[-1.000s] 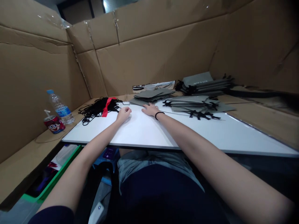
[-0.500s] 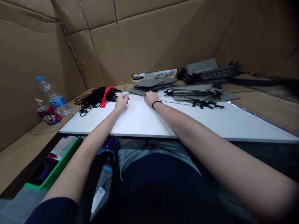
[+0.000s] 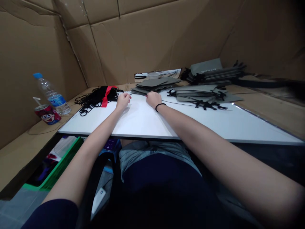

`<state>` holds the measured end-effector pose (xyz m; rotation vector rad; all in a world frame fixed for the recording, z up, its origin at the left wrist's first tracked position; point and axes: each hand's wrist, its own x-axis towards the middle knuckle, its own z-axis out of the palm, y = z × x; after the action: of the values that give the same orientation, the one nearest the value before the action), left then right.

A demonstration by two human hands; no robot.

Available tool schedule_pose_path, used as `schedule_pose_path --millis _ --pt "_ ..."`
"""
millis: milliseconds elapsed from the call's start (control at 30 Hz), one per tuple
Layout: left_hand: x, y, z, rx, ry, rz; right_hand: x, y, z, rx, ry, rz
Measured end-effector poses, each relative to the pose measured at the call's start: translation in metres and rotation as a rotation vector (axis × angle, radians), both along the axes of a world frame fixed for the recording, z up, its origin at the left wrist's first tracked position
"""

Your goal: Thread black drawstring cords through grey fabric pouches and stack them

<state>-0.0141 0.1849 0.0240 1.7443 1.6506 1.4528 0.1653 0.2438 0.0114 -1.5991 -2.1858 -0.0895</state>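
My left hand point(image 3: 123, 101) and my right hand point(image 3: 153, 99) rest with curled fingers near the far edge of a white board point(image 3: 143, 124). A thin black cord point(image 3: 183, 104) lies by my right wrist, which wears a black band point(image 3: 160, 106). Another short black strand touches my left fingertips, and I cannot tell if either hand holds it. Left of my left hand lies a bundle of black cords point(image 3: 92, 98), tied with a red strap point(image 3: 106, 96). Stacks of grey flat pieces with black cord ties point(image 3: 197, 94) lie beyond and right of my right hand.
A plastic water bottle point(image 3: 52, 95) and a red printed can with a straw point(image 3: 47, 114) stand at the left. Cardboard walls point(image 3: 133, 41) surround the table. A green crate point(image 3: 57, 167) sits below the board's near edge.
My hands have moved slightly farther apart, with the left one shifting left. The whole scene sits higher in the view, and the objects on the table have stayed in place.
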Motion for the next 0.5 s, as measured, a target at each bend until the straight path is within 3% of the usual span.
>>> schedule_pose_path --millis 500 --pt "-0.0005 0.0011 -0.0012 -0.003 0.053 -0.012 0.0031 0.0045 -0.0040 0.025 -0.014 0.033"
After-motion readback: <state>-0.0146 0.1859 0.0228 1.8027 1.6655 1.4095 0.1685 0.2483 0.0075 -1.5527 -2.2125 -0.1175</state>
